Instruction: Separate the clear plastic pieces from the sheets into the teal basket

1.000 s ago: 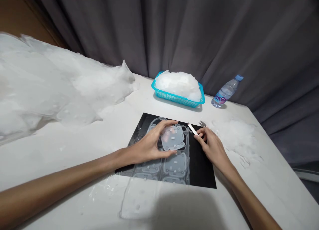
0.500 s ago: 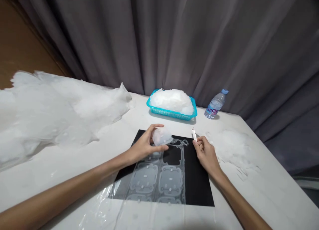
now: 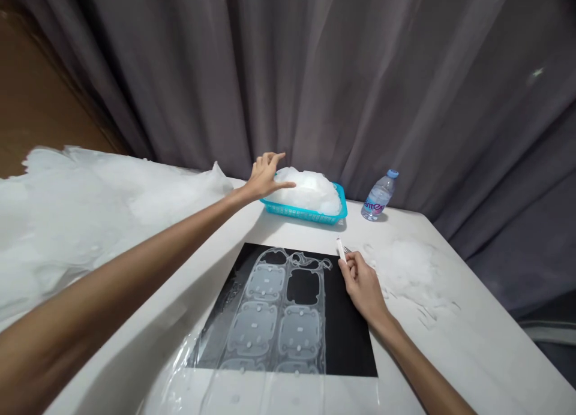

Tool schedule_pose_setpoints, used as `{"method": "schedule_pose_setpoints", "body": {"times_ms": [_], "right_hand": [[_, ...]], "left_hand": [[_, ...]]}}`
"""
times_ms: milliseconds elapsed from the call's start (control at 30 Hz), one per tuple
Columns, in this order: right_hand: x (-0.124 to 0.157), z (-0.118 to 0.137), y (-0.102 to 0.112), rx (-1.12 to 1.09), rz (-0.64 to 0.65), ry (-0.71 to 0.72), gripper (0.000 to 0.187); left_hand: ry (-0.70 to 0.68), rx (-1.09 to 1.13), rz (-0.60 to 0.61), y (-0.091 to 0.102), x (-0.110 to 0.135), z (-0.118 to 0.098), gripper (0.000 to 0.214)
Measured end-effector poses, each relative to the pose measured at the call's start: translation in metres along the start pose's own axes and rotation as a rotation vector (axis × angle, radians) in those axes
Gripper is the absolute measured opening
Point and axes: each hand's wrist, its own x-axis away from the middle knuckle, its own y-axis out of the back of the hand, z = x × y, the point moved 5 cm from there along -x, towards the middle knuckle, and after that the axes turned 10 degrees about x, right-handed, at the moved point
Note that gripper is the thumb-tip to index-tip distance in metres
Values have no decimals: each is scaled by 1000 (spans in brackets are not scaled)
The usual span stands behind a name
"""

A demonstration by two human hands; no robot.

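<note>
1. The left hand (image 3: 267,176) reaches over the left end of a turquoise plastic basket (image 3: 306,214), thumb and fingers spread well apart beside a mound of frosted white pieces (image 3: 310,190) heaped above the basket's rim; I cannot tell whether a piece sits between them.
2. The right hand (image 3: 363,283) is closed around a slim white stick-like tool (image 3: 341,249) – its end pointing up and away – by the upper right corner of a flat black rectangular mat (image 3: 348,343).
3. A clear plastic sheet with frosted, rounded-square panels (image 3: 253,328) lies across the mat and runs past its near edge; one opening at the upper right shows black through it.
4. Right of the basket stands a clear, blue-capped water bottle (image 3: 377,200); nearer, beyond the right hand, lie loose whitish scraps (image 3: 409,265).
5. A large translucent white heap (image 3: 112,205) covers the left of the white table (image 3: 454,343) – a grey curtain (image 3: 279,73) hangs behind.
</note>
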Motion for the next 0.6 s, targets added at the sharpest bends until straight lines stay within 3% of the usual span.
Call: {"method": "schedule_pose_setpoints", "body": {"times_ms": [100, 167, 300, 400, 500, 600], "right_hand": [[0, -2, 3, -73, 0, -23, 28], [0, -2, 6, -209, -4, -70, 31], [-1, 2, 12, -528, 3, -177, 43], [1, 14, 15, -604, 58, -155, 42], [9, 33, 11, -566, 211, -87, 29], [22, 59, 4, -432, 349, 72, 24]], "left_hand": [[-63, 12, 105, 2, 56, -15, 47], [-102, 60, 242, 0, 105, -30, 36], [-104, 89, 575, -2, 190, -49, 44], [-65, 113, 652, 8, 221, -48, 49], [-61, 143, 668, 18, 234, -42, 52], [-54, 148, 690, 19, 241, -39, 57]]}}
